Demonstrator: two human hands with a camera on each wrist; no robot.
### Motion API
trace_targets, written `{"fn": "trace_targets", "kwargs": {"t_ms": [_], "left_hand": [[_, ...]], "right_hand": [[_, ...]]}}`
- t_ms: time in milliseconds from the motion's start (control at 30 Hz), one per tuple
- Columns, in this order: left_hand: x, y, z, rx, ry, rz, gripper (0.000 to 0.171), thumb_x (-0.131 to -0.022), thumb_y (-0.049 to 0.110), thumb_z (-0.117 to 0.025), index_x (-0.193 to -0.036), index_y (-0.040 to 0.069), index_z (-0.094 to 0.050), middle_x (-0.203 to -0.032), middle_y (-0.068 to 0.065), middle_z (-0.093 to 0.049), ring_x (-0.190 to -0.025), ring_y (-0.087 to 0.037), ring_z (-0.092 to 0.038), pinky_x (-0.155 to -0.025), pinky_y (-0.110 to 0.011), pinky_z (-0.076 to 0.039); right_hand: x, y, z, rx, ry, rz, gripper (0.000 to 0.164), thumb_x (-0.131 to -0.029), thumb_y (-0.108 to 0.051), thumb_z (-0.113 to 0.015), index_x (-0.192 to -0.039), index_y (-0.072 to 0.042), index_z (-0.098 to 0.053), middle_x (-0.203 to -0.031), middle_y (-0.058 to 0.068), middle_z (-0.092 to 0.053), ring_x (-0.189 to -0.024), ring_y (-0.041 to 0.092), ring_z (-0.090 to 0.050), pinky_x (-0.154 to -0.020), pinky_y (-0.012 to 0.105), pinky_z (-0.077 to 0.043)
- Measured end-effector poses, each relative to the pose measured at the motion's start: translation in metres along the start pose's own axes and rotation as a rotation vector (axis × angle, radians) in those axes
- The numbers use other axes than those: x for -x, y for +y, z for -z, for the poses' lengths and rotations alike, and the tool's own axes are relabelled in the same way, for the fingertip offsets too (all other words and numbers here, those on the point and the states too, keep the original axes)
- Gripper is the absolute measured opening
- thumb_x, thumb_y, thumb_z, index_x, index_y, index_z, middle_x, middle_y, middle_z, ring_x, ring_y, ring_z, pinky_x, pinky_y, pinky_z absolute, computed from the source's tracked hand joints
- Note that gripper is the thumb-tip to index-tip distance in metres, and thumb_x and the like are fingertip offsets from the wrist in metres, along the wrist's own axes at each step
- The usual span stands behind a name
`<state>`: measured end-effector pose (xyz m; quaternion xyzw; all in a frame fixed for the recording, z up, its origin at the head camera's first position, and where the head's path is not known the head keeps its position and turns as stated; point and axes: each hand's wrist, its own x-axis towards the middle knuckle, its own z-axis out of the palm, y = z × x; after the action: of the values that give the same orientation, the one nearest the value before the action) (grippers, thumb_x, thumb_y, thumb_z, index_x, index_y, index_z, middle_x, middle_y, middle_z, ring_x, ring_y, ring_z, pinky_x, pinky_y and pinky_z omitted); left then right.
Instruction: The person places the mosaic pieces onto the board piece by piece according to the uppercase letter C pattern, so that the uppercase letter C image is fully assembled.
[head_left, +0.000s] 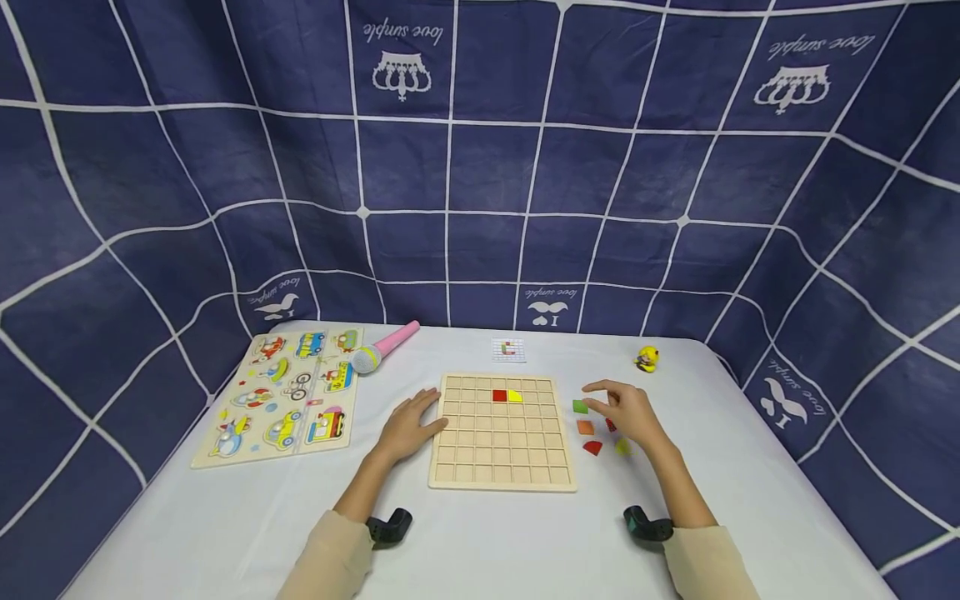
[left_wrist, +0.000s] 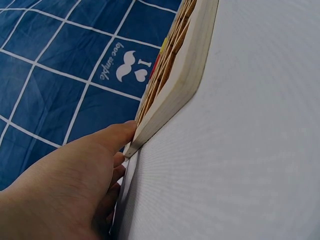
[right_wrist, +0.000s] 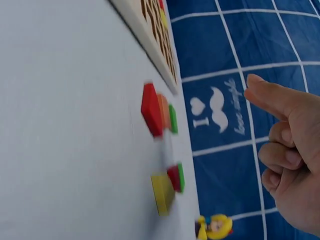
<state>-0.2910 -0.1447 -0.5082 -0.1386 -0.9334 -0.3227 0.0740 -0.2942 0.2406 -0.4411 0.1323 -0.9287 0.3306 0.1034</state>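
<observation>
A wooden grid board (head_left: pixel 502 477) lies on the white table, with a red square (head_left: pixel 499 396) and a yellow quarter-round piece (head_left: pixel 515 396) side by side in its upper cells. My left hand (head_left: pixel 408 427) rests against the board's left edge, its thumb touching the rim. Over the loose pieces hovers my right hand (head_left: pixel 632 412), thumb and index apart, the other fingers curled, holding nothing. Nearest its fingertips is a green square (head_left: pixel 580 407). Below lie an orange square (head_left: pixel 585 427), a red quarter-round piece (head_left: pixel 592 448), a partly covered red piece (head_left: pixel 611 425) and a yellow piece (head_left: pixel 623 447).
A small pattern card (head_left: pixel 508 350) lies behind the board. To the left are a vehicle puzzle board (head_left: pixel 255 450) and a pink toy microphone (head_left: pixel 393 340). A small yellow figurine (head_left: pixel 647 359) stands at the back right. Blue checked cloth (head_left: pixel 495 167) hangs around the table.
</observation>
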Motion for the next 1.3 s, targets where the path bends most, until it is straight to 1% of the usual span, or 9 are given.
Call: {"fn": "trace_targets", "kwargs": {"t_ms": [133, 267, 367, 467, 533, 633, 800, 1067, 1300], "left_hand": [[0.001, 0.0, 0.0, 0.008, -0.006, 0.005, 0.06, -0.087, 0.037, -0.061, -0.135, 0.003, -0.046, -0.141, -0.011, -0.041, -0.134, -0.028, -0.028, -0.112, -0.042, -0.016], [0.001, 0.0, 0.001, 0.011, 0.003, -0.003, 0.06, -0.087, 0.037, -0.061, -0.134, 0.003, -0.047, -0.141, -0.012, -0.041, -0.134, -0.029, -0.029, -0.112, -0.043, -0.017], [0.002, 0.0, 0.001, 0.009, 0.01, -0.013, 0.059, -0.087, 0.035, -0.062, -0.133, 0.002, -0.047, -0.14, -0.013, -0.042, -0.133, -0.03, -0.029, -0.111, -0.044, -0.018], [0.002, 0.001, 0.001, 0.012, 0.006, -0.013, 0.059, -0.087, 0.035, -0.062, -0.134, 0.002, -0.047, -0.14, -0.012, -0.042, -0.133, -0.03, -0.029, -0.111, -0.044, -0.018], [0.002, 0.002, 0.001, 0.014, 0.002, -0.01, 0.059, -0.087, 0.036, -0.062, -0.134, 0.003, -0.047, -0.14, -0.012, -0.042, -0.134, -0.029, -0.029, -0.112, -0.043, -0.017], [0.002, 0.002, 0.002, 0.015, -0.001, -0.006, 0.06, -0.087, 0.036, -0.061, -0.134, 0.003, -0.046, -0.141, -0.012, -0.041, -0.134, -0.028, -0.028, -0.112, -0.043, -0.016], [0.002, 0.001, 0.001, 0.015, 0.001, -0.001, 0.06, -0.087, 0.036, -0.061, -0.135, 0.003, -0.046, -0.141, -0.011, -0.041, -0.134, -0.028, -0.028, -0.112, -0.042, -0.016], [0.003, 0.001, 0.002, 0.03, -0.009, 0.018, 0.06, -0.087, 0.036, -0.061, -0.135, 0.003, -0.045, -0.142, -0.011, -0.04, -0.135, -0.028, -0.027, -0.112, -0.043, -0.015], [0.003, 0.001, 0.001, 0.023, -0.004, 0.009, 0.06, -0.087, 0.035, -0.061, -0.135, 0.003, -0.046, -0.141, -0.011, -0.041, -0.135, -0.028, -0.027, -0.112, -0.042, -0.015]], "right_hand": [[0.016, 0.014, 0.016, 0.044, -0.025, -0.021, 0.027, -0.077, -0.022, -0.075, -0.102, -0.012, -0.071, -0.053, -0.003, -0.033, -0.047, 0.012, -0.029, -0.04, 0.023, -0.023], [0.03, 0.03, 0.023, 0.062, -0.08, -0.033, 0.028, -0.076, -0.02, -0.076, -0.103, -0.011, -0.071, -0.054, -0.004, -0.033, -0.049, 0.012, -0.029, -0.042, 0.023, -0.024], [0.039, 0.043, 0.025, 0.053, -0.147, -0.052, 0.028, -0.076, -0.02, -0.076, -0.103, -0.012, -0.071, -0.056, -0.004, -0.032, -0.051, 0.012, -0.029, -0.044, 0.023, -0.025], [0.045, 0.055, 0.025, 0.024, -0.203, -0.095, 0.028, -0.074, -0.022, -0.077, -0.101, -0.016, -0.072, -0.057, -0.003, -0.032, -0.053, 0.012, -0.029, -0.046, 0.024, -0.025], [0.047, 0.061, 0.024, 0.01, -0.23, -0.118, 0.03, -0.072, -0.023, -0.079, -0.101, -0.018, -0.072, -0.057, -0.004, -0.031, -0.053, 0.012, -0.029, -0.046, 0.024, -0.026], [0.049, 0.068, 0.022, 0.005, -0.247, -0.121, 0.032, -0.071, -0.024, -0.08, -0.101, -0.017, -0.072, -0.056, -0.005, -0.032, -0.052, 0.01, -0.029, -0.046, 0.024, -0.027], [0.048, 0.074, 0.021, 0.003, -0.246, -0.096, 0.031, -0.072, -0.026, -0.079, -0.1, -0.016, -0.072, -0.055, -0.006, -0.032, -0.051, 0.008, -0.028, -0.046, 0.023, -0.027], [0.046, 0.071, 0.02, 0.021, -0.195, -0.052, 0.029, -0.072, -0.028, -0.079, -0.097, -0.015, -0.072, -0.055, -0.006, -0.032, -0.05, 0.009, -0.029, -0.044, 0.023, -0.027], [0.04, 0.058, 0.016, 0.033, -0.14, -0.009, 0.031, -0.073, -0.03, -0.078, -0.099, -0.013, -0.072, -0.054, -0.006, -0.033, -0.049, 0.008, -0.029, -0.042, 0.023, -0.025]]}}
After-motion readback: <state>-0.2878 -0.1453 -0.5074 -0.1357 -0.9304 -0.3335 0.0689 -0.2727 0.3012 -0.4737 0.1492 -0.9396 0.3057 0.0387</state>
